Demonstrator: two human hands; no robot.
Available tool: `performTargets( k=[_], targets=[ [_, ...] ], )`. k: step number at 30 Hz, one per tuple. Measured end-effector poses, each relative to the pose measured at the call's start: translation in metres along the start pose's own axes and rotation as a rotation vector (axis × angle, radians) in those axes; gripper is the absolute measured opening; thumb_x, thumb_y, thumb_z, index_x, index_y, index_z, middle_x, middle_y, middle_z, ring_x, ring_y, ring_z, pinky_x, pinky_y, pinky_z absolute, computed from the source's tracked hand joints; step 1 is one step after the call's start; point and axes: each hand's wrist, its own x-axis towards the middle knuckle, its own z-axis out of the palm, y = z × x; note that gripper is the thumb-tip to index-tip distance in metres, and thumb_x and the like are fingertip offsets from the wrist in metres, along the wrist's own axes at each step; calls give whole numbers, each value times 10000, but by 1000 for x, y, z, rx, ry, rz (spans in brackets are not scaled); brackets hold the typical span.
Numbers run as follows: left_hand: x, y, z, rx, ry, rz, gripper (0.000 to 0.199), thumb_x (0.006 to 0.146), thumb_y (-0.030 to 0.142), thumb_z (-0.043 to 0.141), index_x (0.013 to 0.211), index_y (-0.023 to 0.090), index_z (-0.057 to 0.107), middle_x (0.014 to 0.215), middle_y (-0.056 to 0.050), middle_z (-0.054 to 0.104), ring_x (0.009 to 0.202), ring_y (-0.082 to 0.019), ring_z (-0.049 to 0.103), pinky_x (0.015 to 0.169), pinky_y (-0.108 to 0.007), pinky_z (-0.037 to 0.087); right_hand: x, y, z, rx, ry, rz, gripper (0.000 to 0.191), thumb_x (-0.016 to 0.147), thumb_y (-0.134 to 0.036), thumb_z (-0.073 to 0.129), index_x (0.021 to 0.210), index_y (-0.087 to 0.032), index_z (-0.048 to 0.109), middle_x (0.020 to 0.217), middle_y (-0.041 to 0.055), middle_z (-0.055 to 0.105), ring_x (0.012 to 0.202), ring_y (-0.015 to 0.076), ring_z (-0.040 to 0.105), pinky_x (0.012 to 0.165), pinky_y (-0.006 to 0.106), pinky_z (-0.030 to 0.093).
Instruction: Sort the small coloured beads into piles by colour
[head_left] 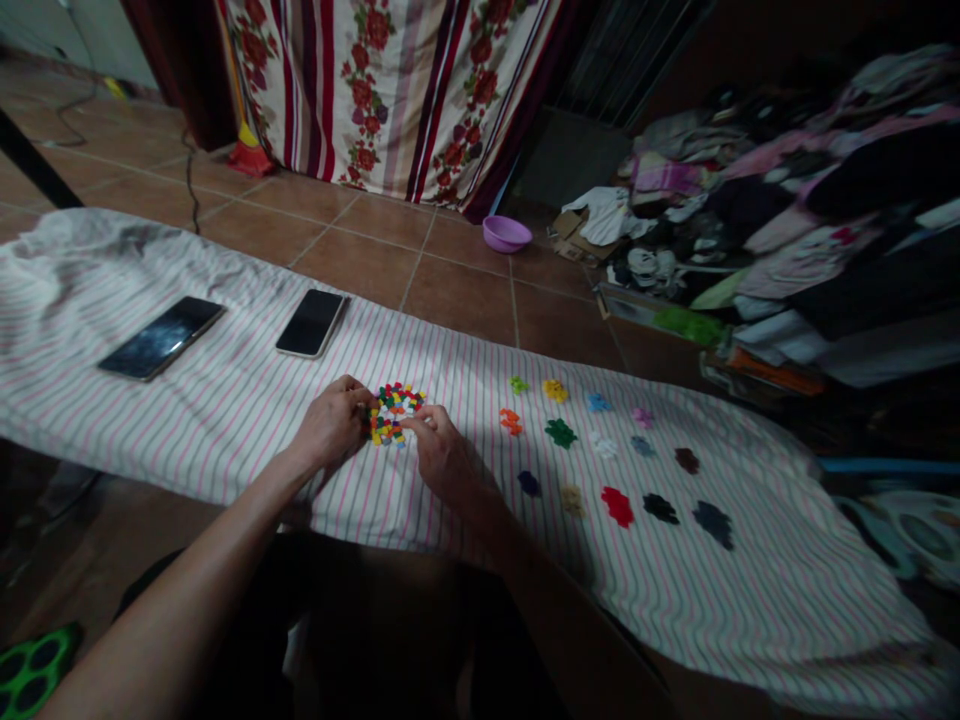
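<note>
Where blocky pieces (393,408) crowd striped cloth (225,425), left fingers (355,393) and right fingers (430,417) curl, grasp unclear.

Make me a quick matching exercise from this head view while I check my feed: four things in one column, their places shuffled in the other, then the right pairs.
Things
1. red pile
2. mixed-colour pile
3. purple bowl
4. brown pile

Places
A. at the right end of the middle of three rows
B. on the tiled floor
C. between the beige pile and the black pile
D. between the left hand and the right hand

Right pairs: 1-C, 2-D, 3-B, 4-A
</note>
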Motion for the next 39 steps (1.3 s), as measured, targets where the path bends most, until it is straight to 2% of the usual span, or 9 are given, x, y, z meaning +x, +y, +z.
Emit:
performTargets(
  k=[5, 10, 17, 22, 28, 32, 39],
  targets=[
    [1, -1, -4, 27, 12, -51, 332, 807, 153, 423, 970, 201, 708, 1011, -59, 615, 885, -168, 605, 815, -293, 475, 2, 0, 4, 17, 36, 12, 394, 930, -87, 366, 1151, -201, 672, 1103, 107, 559, 923, 165, 589, 772, 275, 531],
    [1, 2, -5, 39, -20, -61, 327, 821, 171, 407, 962, 203, 700, 1011, -58, 629, 891, -166, 617, 819, -287, 479, 6, -4, 4, -4, -5, 20, 371, 953, -126, 378, 1170, -214, 665, 1066, 90, 563, 836, 136, 582, 742, 249, 530],
    [3, 2, 0, -135, 0, -53, 429, 815, 164, 368, 1176, 154, 599, 1039, -77, 682, 938, -168, 643, 863, -297, 496, 10, -6, 7, -65, -15, 33, 357, 967, -187, 405, 1254, -223, 615, 1074, 90, 554, 865, 149, 578, 730, 249, 535],
    [4, 5, 0, -193, -16, -85, 432, 850, 202, 355, 1221, 147, 570, 1095, -86, 690, 968, -170, 653, 886, -302, 500, 12, -4, 10, -57, -15, 58, 346, 955, -201, 433, 1242, -245, 622, 1065, 80, 547, 870, 151, 580, 730, 251, 536],
    [4, 3, 0, -143, -15, -98, 439, 830, 184, 374, 1218, 168, 581, 1077, -71, 705, 974, -174, 659, 900, -308, 499, 12, -1, 14, 15, 27, 46, 292, 924, -157, 453, 1112, -223, 666, 1048, 74, 554, 919, 158, 584, 812, 283, 544],
    [4, 3, 0, -124, -8, -94, 414, 832, 220, 387, 1179, 171, 609, 1075, -83, 708, 964, -185, 662, 879, -316, 510, 12, -1, 15, 64, 83, 18, 224, 907, -149, 485, 1034, -201, 662, 1040, 83, 572, 942, 176, 587, 827, 315, 553],
    [3, 5, -1, -89, 10, -87, 391, 841, 304, 378, 1107, 183, 639, 1058, -94, 706, 969, -200, 660, 893, -345, 501, 13, -2, 13, 76, 96, -60, 145, 927, -172, 498, 962, -201, 636, 993, 68, 607, 966, 187, 580, 888, 347, 538]
  ],
)
